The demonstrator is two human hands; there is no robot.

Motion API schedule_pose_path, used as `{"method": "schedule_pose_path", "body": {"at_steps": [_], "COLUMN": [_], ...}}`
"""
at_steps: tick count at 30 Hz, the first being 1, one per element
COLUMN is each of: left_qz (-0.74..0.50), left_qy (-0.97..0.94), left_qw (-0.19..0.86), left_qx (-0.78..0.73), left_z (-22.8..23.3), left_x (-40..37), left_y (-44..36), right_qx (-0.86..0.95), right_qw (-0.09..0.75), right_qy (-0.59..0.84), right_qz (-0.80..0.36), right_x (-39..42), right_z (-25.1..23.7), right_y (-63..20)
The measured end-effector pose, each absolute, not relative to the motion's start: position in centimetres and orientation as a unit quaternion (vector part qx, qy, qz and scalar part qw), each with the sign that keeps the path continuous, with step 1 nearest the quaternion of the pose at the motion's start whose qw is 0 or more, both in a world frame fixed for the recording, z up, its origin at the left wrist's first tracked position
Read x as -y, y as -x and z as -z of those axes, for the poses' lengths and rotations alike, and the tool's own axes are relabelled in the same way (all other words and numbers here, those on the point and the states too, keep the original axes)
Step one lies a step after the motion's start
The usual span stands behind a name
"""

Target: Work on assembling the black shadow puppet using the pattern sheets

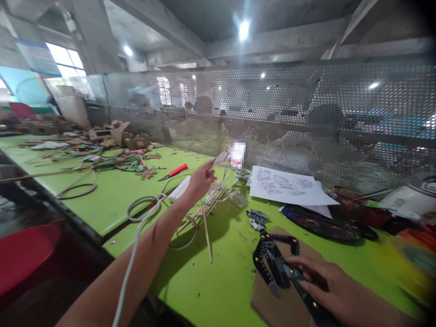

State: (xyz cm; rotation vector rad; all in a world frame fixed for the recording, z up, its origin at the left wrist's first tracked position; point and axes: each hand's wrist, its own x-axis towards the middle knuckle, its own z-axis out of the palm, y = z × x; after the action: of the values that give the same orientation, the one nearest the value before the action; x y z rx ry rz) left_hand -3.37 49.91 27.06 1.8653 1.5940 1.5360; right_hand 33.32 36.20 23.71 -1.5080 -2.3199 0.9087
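My left hand (200, 180) is stretched out over the green table (218, 277), fingers pinched on a thin bamboo stick (205, 227) that slants down toward me. Beneath it lies a loose bundle of more sticks (211, 200). My right hand (329, 284) rests flat, fingers spread, on a black shadow puppet figure (272, 254) with small gold rivets. The puppet lies on a brown cardboard sheet (272, 297) near the table's front edge.
White paper sheets with drawings (289, 187) lie beyond the puppet. A red-handled knife (174, 172), a white cable (141, 213), wire rings and coloured cut-outs (126, 162) sit to the left. A perforated metal screen (272, 113) closes the far side. Dark puppet parts (327, 225) lie right.
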Motion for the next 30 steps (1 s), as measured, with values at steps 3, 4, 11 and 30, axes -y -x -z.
{"method": "schedule_pose_path", "body": {"at_steps": [3, 4, 11, 30], "left_qz": [-0.548, -0.543, -0.413, -0.449], "left_qy": [-0.608, -0.606, -0.662, -0.626], "left_qw": [0.143, 0.131, 0.054, 0.173], "left_qx": [-0.557, -0.566, -0.623, -0.613], "left_z": [-28.0, -28.3, -29.4, -29.3], "left_x": [-50.0, -50.0, -50.0, -50.2], "left_y": [3.4, 3.5, 3.3, 5.2], "right_qx": [0.787, 0.787, 0.801, 0.953], "right_qw": [0.132, 0.129, 0.088, 0.094], "right_qy": [0.518, 0.517, 0.513, 0.245], "right_qz": [-0.309, -0.31, -0.296, -0.153], "right_x": [-36.0, -36.0, -36.0, -42.2], "right_z": [-23.9, -23.9, -23.6, -27.3], "right_y": [-33.4, -33.4, -33.6, -10.5]}}
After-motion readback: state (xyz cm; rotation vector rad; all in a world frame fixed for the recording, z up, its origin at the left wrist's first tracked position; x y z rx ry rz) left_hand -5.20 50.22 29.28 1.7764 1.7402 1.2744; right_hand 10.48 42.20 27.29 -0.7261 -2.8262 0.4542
